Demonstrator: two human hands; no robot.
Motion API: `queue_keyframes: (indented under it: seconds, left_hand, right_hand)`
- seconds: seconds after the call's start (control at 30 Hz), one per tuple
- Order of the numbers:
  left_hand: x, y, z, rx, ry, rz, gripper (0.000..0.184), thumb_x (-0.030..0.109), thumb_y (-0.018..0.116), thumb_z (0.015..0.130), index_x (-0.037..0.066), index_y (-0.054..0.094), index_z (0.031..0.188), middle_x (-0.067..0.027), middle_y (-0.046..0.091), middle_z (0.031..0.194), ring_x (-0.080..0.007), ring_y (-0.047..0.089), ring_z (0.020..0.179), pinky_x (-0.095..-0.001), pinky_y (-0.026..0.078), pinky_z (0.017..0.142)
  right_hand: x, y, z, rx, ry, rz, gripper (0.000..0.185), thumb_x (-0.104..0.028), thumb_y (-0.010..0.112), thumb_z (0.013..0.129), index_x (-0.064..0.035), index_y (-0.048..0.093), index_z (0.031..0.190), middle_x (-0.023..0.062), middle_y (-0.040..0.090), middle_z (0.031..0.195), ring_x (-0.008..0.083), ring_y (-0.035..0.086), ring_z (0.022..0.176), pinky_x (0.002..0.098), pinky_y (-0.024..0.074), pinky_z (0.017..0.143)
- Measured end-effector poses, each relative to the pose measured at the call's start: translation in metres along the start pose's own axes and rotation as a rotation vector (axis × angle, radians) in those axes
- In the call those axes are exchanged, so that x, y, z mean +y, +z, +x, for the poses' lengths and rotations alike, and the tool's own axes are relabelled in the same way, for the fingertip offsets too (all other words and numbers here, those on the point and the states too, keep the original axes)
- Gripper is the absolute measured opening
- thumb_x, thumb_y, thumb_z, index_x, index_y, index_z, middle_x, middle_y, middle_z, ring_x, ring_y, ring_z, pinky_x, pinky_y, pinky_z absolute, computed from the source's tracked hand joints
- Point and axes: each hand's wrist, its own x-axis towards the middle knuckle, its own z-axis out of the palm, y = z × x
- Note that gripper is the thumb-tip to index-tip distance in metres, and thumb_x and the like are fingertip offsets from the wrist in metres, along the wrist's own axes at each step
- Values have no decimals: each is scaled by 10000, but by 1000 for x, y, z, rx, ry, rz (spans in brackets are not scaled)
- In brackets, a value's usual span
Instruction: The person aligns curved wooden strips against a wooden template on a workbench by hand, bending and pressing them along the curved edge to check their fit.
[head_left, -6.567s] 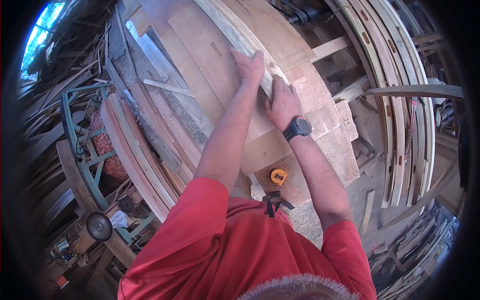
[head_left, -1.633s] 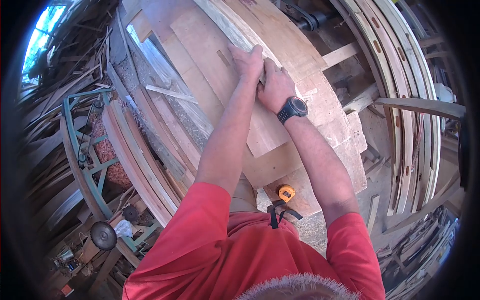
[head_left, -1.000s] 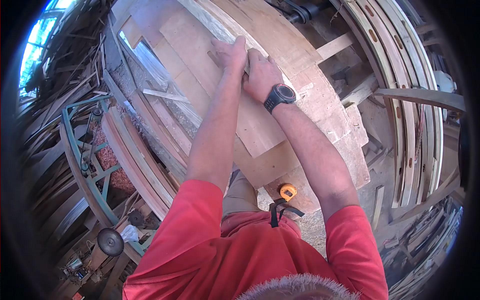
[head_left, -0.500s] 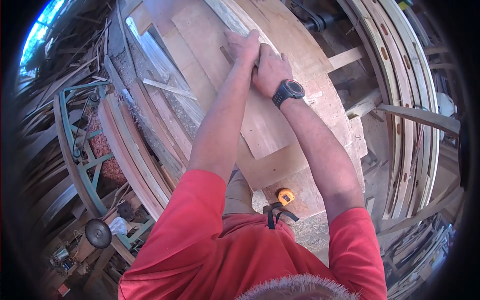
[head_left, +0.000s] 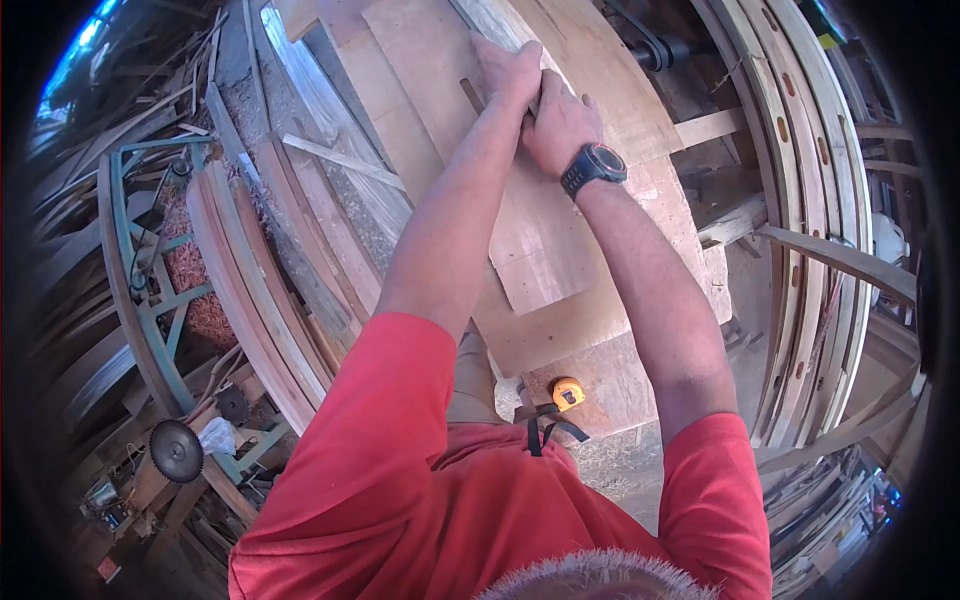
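My left hand (head_left: 508,72) is closed around the near part of a long pale wooden strip (head_left: 492,18), its thumb side towards the right hand. Just right of it and nearer to me, my right hand (head_left: 562,132) is closed at the strip's near end, with a black watch (head_left: 595,168) on the wrist. The fingers partly hide the strip's end. Beneath lie flat plywood sheets (head_left: 545,255), one with a narrow slot left of my left hand. A yellow tape measure (head_left: 567,393) rests on the board nearest my body.
Curved timbers with oval slots (head_left: 790,200) stand on the right, crossed by a bent wooden piece (head_left: 845,255). Long planks (head_left: 262,290) lie on the left, beside a green metal frame (head_left: 122,215) and a round saw blade (head_left: 176,450). A dark pulley (head_left: 668,50) shows beyond the boards.
Both hands have moved farther from my body with the strip. My right hand has come closer to my left. The camera view has also shifted, so the tape measure appears lower.
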Motion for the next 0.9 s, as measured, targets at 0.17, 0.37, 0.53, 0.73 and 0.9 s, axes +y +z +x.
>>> queue_keyframes:
  seconds: [0.17,0.37,0.53,0.73,0.9]
  left_hand:
    - [-4,1,11,15,13,16,878,310,746,740,-122,332,1382,-333,502,1361,-446,524,1270,-461,416,1098]
    - [-22,16,22,91,63,37,884,310,753,740,-126,331,1385,-333,502,1365,-450,526,1267,-463,419,1094]
    - [-9,4,15,38,44,-1,911,316,741,758,-124,301,1424,-331,491,1374,-463,513,1269,-483,411,1097]
    - [-10,8,20,73,90,-63,880,302,734,747,-117,322,1403,-330,509,1347,-462,520,1256,-480,408,1099]
    - [-6,4,19,39,42,21,862,306,725,743,-111,337,1391,-332,518,1341,-465,530,1247,-471,414,1094]
  right_hand:
    - [-1,6,8,49,-30,-14,400,-235,573,912,-20,477,1235,227,698,1114,413,656,1053,566,396,1052]
    - [1,9,12,10,-18,-16,404,-256,567,923,-6,485,1230,243,675,1162,411,656,1067,566,404,1038]
    - [-1,6,11,56,-47,14,418,-259,582,918,-19,487,1247,253,684,1119,450,651,1009,545,497,901]
    - [-5,0,12,-1,5,16,518,-231,604,896,-16,459,1345,254,687,1115,460,653,995,543,515,871]
    - [-3,3,13,34,-22,23,482,-228,593,898,-13,467,1311,246,683,1131,437,654,1013,516,488,935]
